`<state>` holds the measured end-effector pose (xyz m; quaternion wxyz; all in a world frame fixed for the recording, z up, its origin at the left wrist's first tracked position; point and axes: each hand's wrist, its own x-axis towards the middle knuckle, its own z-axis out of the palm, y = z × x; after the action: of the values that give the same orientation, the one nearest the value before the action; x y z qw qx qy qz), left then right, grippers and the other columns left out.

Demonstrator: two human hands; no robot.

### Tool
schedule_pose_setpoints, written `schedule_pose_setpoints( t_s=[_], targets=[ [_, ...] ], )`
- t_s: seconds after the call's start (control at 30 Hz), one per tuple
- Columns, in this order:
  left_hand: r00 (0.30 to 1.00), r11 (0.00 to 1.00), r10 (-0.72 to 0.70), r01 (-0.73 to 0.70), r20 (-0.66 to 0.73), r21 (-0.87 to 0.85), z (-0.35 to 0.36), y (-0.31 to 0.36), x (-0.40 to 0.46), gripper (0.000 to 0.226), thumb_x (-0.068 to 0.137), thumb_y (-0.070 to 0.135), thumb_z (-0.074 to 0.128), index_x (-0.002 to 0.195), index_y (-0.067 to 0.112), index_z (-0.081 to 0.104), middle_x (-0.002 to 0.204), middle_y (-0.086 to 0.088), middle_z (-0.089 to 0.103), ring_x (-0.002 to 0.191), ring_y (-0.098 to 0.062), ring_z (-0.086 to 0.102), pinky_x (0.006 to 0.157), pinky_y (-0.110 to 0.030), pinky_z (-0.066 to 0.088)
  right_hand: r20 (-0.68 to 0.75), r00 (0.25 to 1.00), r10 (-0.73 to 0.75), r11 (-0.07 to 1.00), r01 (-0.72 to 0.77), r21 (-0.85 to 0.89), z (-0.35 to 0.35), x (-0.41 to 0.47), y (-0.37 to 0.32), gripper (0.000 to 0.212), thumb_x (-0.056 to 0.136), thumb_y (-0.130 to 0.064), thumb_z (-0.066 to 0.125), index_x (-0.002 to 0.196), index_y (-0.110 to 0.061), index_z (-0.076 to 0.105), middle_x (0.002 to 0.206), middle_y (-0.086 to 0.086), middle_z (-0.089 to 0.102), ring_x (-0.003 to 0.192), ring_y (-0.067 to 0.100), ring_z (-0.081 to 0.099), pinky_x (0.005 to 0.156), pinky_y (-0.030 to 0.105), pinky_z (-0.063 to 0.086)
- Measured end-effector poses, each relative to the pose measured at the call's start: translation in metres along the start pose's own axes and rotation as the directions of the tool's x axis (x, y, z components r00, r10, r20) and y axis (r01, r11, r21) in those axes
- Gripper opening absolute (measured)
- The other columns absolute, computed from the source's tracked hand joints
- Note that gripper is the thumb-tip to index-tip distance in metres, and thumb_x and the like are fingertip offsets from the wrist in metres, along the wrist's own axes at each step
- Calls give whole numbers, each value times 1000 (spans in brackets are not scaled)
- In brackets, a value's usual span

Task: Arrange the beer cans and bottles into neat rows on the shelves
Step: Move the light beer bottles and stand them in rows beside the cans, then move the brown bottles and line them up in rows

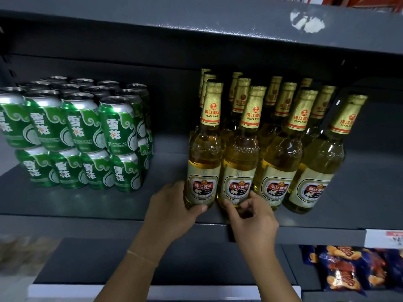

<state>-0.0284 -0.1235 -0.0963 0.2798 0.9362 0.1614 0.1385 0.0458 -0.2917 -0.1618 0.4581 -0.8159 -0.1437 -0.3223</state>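
Gripped the leftmost front Pearl River bottle (202,162) at its base with left hand (172,211), likely to square the row. Pinched the neighbouring bottle (238,171) with right hand (254,216). Right of the stacked green cans (82,136), on the shelf (109,205).

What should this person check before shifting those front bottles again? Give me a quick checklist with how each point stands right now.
1. Left hand grips the leftmost front bottle at its base: ok.
2. Right hand has a firm hold on the second bottle: cannot tell; its fingertips only touch the base.
3. Front bottles upright: not ok; the rightmost bottle leans right, though the wide lens may exaggerate it.
4. Bottles set back from the shelf edge: not ok; the two held ones stand close to it.
5. Room to the left: ok; a bare gap separates the bottles from the cans.
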Motion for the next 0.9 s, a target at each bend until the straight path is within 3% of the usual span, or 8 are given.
schedule_pose_setpoints(
  t_s=[0.07, 0.13, 0.23, 0.3, 0.4, 0.47, 0.67, 0.9],
  targets=[
    [999, 992, 5, 0, -44, 125, -9, 13, -15, 39, 82, 58, 62, 106, 27, 63, 104, 10, 67, 97, -10, 61, 80, -29, 49, -20, 998, -67, 998, 67, 9, -7, -2, 0, 30, 73, -19, 84, 65, -10, 56, 83, 3, 64, 105, 10, 59, 88, 0, 34],
    [997, 997, 57, -54, -59, 49, -14, 28, -26, 32, 87, 55, 58, 95, 26, 67, 91, 10, 70, 86, -8, 63, 72, -26, 51, -41, 993, -111, 993, 112, 21, -13, -3, 1, 22, 79, -15, 79, 68, -8, 61, 86, 4, 64, 104, 11, 59, 91, 2, 35],
    [975, 979, 191, -197, -113, -50, -8, 48, -29, 27, 91, 46, 56, 84, 23, 67, 74, 9, 67, 69, -6, 61, 60, -27, 50, -62, 991, -114, 992, 118, 51, -25, 2, -1, 14, 84, -18, 70, 75, -8, 67, 85, 1, 63, 89, 8, 60, 81, 4, 39],
    [950, 955, 276, -289, -149, -70, 1, 61, -26, 24, 94, 39, 53, 78, 23, 62, 65, 11, 60, 61, -4, 55, 53, -16, 36, -63, 995, -82, 993, 87, 83, -35, 8, -3, 14, 88, -21, 65, 81, -10, 68, 79, -3, 61, 75, 3, 55, 69, 4, 39],
    [892, 897, 417, -435, -173, -82, 17, 83, -19, 29, 95, 35, 46, 73, 21, 58, 61, 9, 54, 60, -7, 51, 52, -20, 35, -26, 998, -54, 987, 57, 147, -54, 21, 0, 18, 91, -27, 60, 85, -13, 71, 70, -6, 61, 64, 6, 56, 57, 18, 45],
    [860, 865, 483, -498, -163, -68, 29, 102, -14, 32, 96, 35, 42, 74, 20, 60, 62, 7, 55, 60, -10, 51, 54, -30, 41, -3, 997, -75, 984, 74, 163, -68, 31, 5, 25, 93, -32, 56, 86, -15, 72, 69, -8, 63, 62, 6, 58, 55, 19, 44],
    [802, 815, 556, -578, -219, -47, 66, 181, -6, 29, 96, 27, 38, 89, 17, 64, 72, 3, 63, 65, -15, 56, 57, -34, 45, 48, 996, -81, 985, 73, 155, -134, 69, 39, 20, 93, -30, 57, 90, -17, 73, 75, -9, 68, 69, 5, 61, 61, 13, 44],
    [796, 809, 565, -586, -216, -45, 134, 301, -7, 39, 97, 28, 37, 127, 15, 59, 104, -8, 70, 94, -26, 64, 79, -35, 50, 67, 995, -74, 995, 69, 72, -239, 118, 124, 17, 93, -32, 56, 91, -21, 68, 73, -12, 64, 66, 6, 57, 63, 18, 45]
  ],
)
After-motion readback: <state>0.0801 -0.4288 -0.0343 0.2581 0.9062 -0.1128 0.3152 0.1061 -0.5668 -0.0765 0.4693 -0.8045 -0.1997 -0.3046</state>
